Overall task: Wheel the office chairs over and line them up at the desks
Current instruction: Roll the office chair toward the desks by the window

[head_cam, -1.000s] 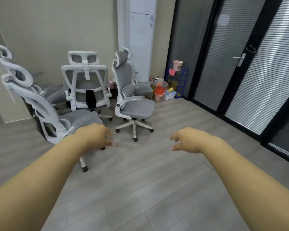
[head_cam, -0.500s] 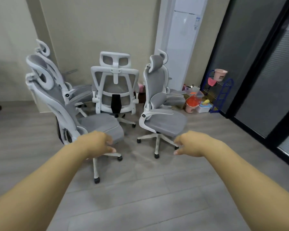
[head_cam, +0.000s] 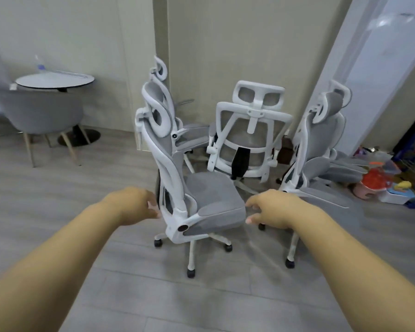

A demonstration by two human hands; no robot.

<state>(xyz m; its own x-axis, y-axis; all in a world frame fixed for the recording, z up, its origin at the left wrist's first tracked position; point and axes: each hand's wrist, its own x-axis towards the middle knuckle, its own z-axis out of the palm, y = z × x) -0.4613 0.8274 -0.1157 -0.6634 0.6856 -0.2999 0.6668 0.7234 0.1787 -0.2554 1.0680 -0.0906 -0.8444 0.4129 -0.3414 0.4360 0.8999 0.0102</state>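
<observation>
**Inspector A:** Four white-framed, grey-mesh office chairs stand clustered on the grey plank floor (head_cam: 106, 295) at centre frame. The nearest chair (head_cam: 201, 195) is seen side-on, backrest toward the left of the frame and seat toward the right, its five-star caster base on the floor. Directly behind it stands a second chair (head_cam: 163, 109), headrest rising in front of the beige wall.

**Inspector B:** And the others?

**Inspector A:** The third chair (head_cam: 249, 140) shows its back to the camera, right of centre, a black strap hanging down its lumbar frame. The fourth chair (head_cam: 321, 144) stands at the right, beside a tall white air-conditioning unit (head_cam: 381, 56).

**Inspector B:** The hands?

**Inspector A:** Both arms reach forward, bare. The left hand (head_cam: 132, 204) hangs just left of the nearest chair's backrest base, fingers loosely curled, gripping nothing. The right hand (head_cam: 273, 208) sits at the front edge of that chair's seat, fingers relaxed and slightly bent; whether the fingertips touch the cushion, I cannot tell.

**Inspector B:** Surroundings?

**Inspector A:** Upper left: a round white bench (head_cam: 55, 80) on a black pedestal, with a grey tub chair (head_cam: 41, 113) on wooden legs in front of it. Far right: a blurred heap of coloured toys (head_cam: 381, 183) on the floor.
</observation>
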